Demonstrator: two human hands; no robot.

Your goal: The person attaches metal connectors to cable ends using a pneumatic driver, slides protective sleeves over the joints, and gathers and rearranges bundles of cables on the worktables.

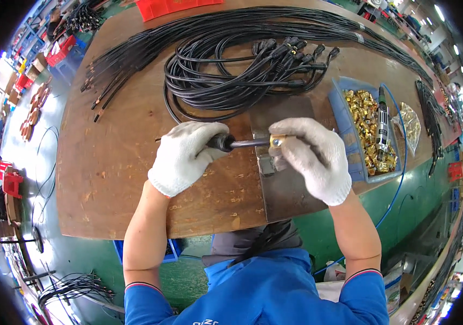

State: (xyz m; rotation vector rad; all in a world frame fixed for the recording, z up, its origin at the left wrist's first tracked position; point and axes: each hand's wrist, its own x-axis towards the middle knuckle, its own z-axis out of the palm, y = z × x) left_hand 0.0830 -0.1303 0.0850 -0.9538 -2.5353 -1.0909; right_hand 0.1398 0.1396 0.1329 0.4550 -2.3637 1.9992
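Observation:
My left hand (176, 158), in a white knitted glove, is closed around a black cable. A black rubber sleeve (221, 142) sits on the cable beside my fingers, and a short end pokes out on the far side of the glove. From the sleeve a dark straight length (250, 143) runs across to my right hand (320, 165), also gloved. Its thumb and fingers pinch a small brass fitting (277, 141) where that length ends. Whether the cable is inside the fitting, I cannot tell. Both hands are above the wooden table (107, 184).
Coiled black cables (204, 92) with molded plugs lie beyond my hands, near a long cable bundle (307, 21). At right, a blue bin (345, 124) holds brass fittings and a metal air tool (383, 124) with a blue hose (403, 157). A metal plate (285, 195) covers part of the table.

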